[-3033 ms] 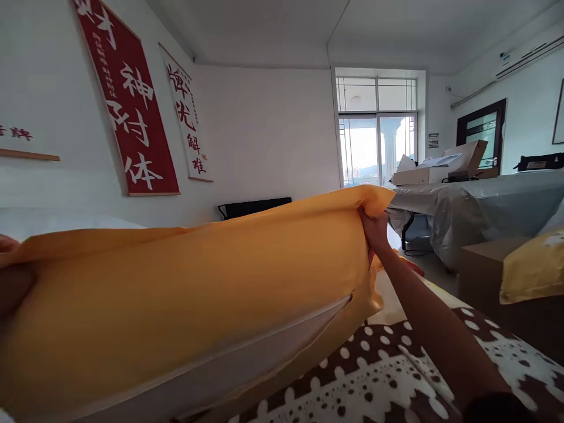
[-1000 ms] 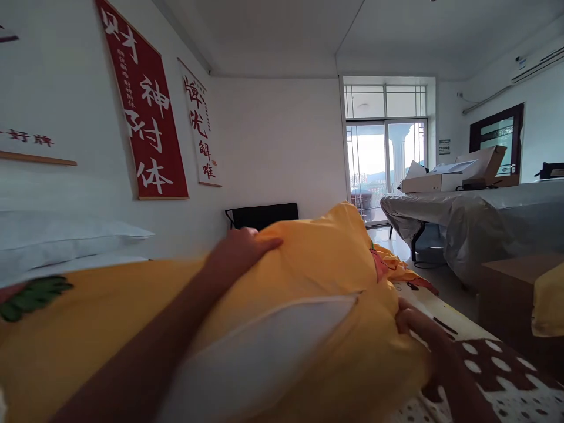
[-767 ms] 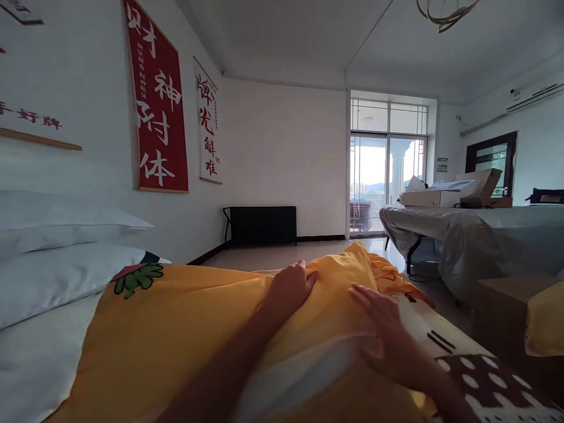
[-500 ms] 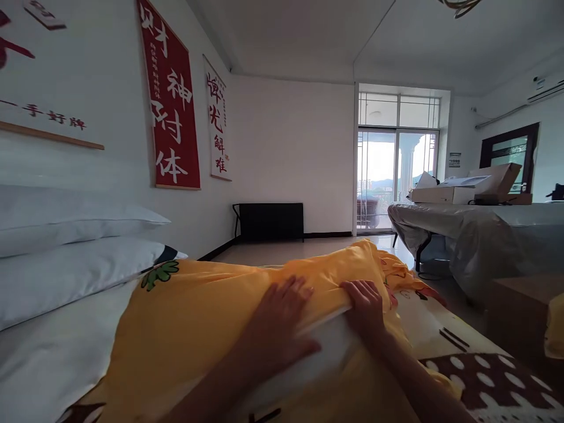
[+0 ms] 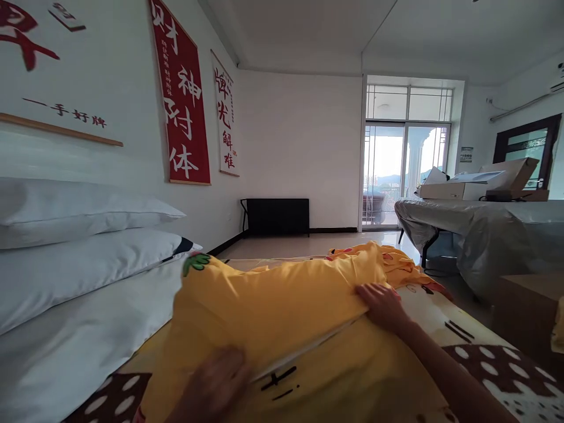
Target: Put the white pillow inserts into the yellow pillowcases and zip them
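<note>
A yellow pillowcase (image 5: 282, 299) with a green leaf print at its far left corner lies plumped up before me. A narrow white strip shows along its opening (image 5: 304, 351), between my hands. My right hand (image 5: 382, 304) is closed on the fabric at the right end of this opening, fingers curled over it. At the left end, my left hand (image 5: 218, 376) is somewhat blurred, its fingers curled in against the cloth. What fills the case is almost wholly hidden.
White pillows (image 5: 88, 258) are stacked on the left. Beneath lies a patterned bed cover (image 5: 489, 367) with brown, white-dotted areas. Crumpled yellow fabric (image 5: 403, 264) lies beyond the pillowcase. At the right stand a plastic-covered table (image 5: 489, 229) and a brown box (image 5: 524, 305).
My left hand has moved from the top of the pillowcase down and left to the opening's left end. The white gap has narrowed to a strip. The view has shifted slightly left.
</note>
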`<state>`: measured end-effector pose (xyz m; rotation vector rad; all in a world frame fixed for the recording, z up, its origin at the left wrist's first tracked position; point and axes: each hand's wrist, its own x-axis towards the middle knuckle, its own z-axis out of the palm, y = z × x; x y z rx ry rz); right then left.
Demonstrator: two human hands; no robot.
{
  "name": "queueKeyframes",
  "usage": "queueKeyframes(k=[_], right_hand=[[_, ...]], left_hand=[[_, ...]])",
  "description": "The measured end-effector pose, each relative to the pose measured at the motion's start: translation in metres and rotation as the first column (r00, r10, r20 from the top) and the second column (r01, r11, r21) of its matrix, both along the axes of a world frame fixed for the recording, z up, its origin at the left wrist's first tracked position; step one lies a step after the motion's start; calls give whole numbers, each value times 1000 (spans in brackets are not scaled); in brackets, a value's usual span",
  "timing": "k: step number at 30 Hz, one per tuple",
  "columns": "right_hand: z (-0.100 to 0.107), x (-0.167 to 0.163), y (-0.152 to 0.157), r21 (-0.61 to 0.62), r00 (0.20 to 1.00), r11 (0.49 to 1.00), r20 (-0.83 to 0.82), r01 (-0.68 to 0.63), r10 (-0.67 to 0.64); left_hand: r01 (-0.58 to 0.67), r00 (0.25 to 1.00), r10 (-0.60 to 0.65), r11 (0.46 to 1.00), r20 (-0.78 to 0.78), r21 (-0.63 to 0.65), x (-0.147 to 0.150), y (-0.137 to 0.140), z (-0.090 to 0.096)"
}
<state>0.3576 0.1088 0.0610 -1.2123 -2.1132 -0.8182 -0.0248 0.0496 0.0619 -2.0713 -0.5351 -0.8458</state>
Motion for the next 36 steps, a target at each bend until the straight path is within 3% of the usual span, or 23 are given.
queueKeyframes(k=[3,6,9,11,13,15,17,19,21,22,24,26,28,31,34,36], right_hand=[[-9,25,1,92,985,984,-86,156,-148],[-7,24,-5,158,988,977,-91,142,-129],[20,11,-13,347,985,937,-169,46,14],[47,5,-16,541,941,837,-320,84,112],[69,7,-16,668,886,723,-428,177,178],[75,16,-15,724,878,655,-437,215,194],[61,30,-13,727,915,665,-368,173,164],[31,44,-12,621,970,781,-222,60,101],[-7,52,-12,398,996,917,-60,-34,63],[-24,54,-12,289,998,956,-15,-52,59],[-52,57,-13,159,998,986,-10,-55,57],[-68,61,-14,121,996,990,-44,-68,73],[-71,64,-18,111,993,989,-49,-101,107],[-61,67,-38,55,993,992,-27,-112,114],[-32,66,-74,-213,999,976,-9,-47,47],[-2,70,-101,-473,997,879,12,-64,79]], left_hand=[[-69,997,65,991,-42,-116,15,-27,-12],[-175,984,162,961,-76,-214,21,-31,-2],[-203,973,215,970,88,-133,19,-13,40],[-304,879,298,952,372,-42,15,4,77],[-376,778,317,927,542,-2,12,21,109],[-366,783,290,930,550,31,11,32,126],[-293,871,244,955,425,51,10,36,121],[-165,972,152,985,180,58,10,34,94],[-64,995,67,997,-70,36,11,29,53],[-52,986,53,999,-156,11,12,26,32],[-130,967,111,989,-230,-69,16,18,-4],[-220,956,184,965,-230,-141,19,11,-22],[-241,952,195,953,-238,-185,20,2,-24],[-240,948,162,930,-273,-280,16,-12,-14],[-235,963,152,880,-223,-413,10,-28,-19],[-217,971,140,855,-194,-471,7,-41,-31]])
